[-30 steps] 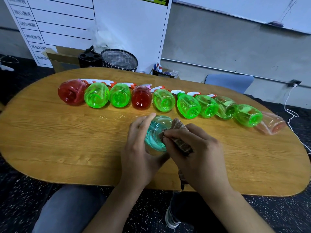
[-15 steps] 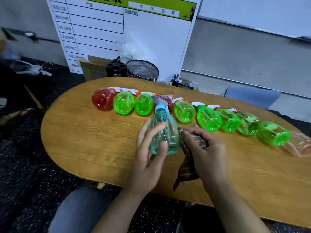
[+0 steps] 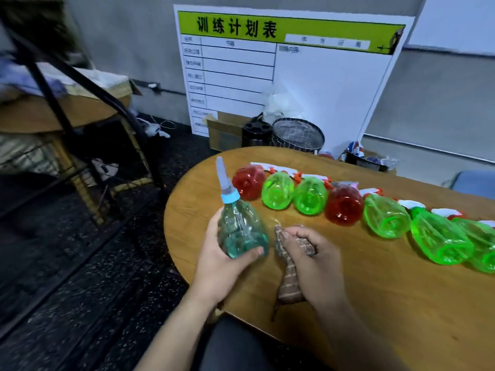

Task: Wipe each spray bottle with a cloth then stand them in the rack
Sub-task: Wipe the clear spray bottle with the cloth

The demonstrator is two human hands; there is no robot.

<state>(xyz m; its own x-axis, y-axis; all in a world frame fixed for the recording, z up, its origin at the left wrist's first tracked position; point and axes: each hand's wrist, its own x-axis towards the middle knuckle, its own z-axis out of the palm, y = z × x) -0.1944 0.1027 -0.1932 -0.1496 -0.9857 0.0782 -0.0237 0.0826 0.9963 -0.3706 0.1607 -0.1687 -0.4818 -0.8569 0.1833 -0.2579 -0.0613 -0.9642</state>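
Left hand (image 3: 219, 259) wraps the teal bottle (image 3: 241, 231) by its belly near the table's (image 3: 375, 303) left edge; right hand (image 3: 310, 261) bunches the cloth (image 3: 290, 287). Thin plastic looks light and slick.

The teal spray bottle (image 3: 242, 231) is clear, with a light blue collar and a pale nozzle stem pointing up and slightly left; it is held near upright above the left end of the surface (image 3: 375, 290), gripped round its lower body. Just to its right, not touching it, the brown striped cloth (image 3: 290, 266) is bunched in a fist, its tail trailing down toward the near edge. Behind them a row of bottles lies on its side, bases toward me: a red bottle (image 3: 247, 182), two green bottles (image 3: 277, 192) (image 3: 310, 195), another red one (image 3: 344, 206), then more green ones (image 3: 387, 219) running off to the right.
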